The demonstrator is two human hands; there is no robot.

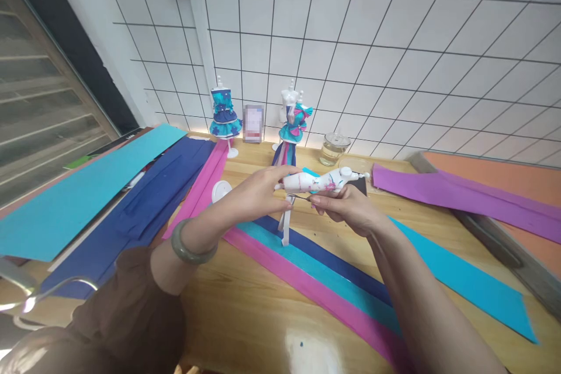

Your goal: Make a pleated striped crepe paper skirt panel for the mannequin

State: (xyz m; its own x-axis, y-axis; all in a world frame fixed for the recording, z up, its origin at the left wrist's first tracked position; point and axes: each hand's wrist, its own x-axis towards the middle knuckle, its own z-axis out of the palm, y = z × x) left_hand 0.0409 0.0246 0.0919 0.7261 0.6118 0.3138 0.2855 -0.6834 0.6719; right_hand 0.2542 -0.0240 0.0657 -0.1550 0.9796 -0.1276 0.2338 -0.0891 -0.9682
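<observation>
A small white dress-form mannequin [326, 180], smeared with pink and blue marks, lies sideways in the air above the table. My left hand [260, 193] is closed around its lower end, at the left. Below those fingers dangles a narrow white strip [286, 228]. My right hand [346, 209] is under the neck end of the mannequin, pinching a slim metal tool [302, 197] that looks like tweezers; its tip points left at the strip. Beneath both hands, navy, turquoise and pink strips [302, 269] run diagonally over the wooden table [236, 315].
Behind stand a mannequin in a blue ruffled dress [225, 114], another with bows [293, 123], a phone [253, 124] and a lidded glass cup [333, 149]. Turquoise [100, 187] and navy sheets [149, 204] lie left; purple [464, 193] and blue sheets [473, 280] lie right.
</observation>
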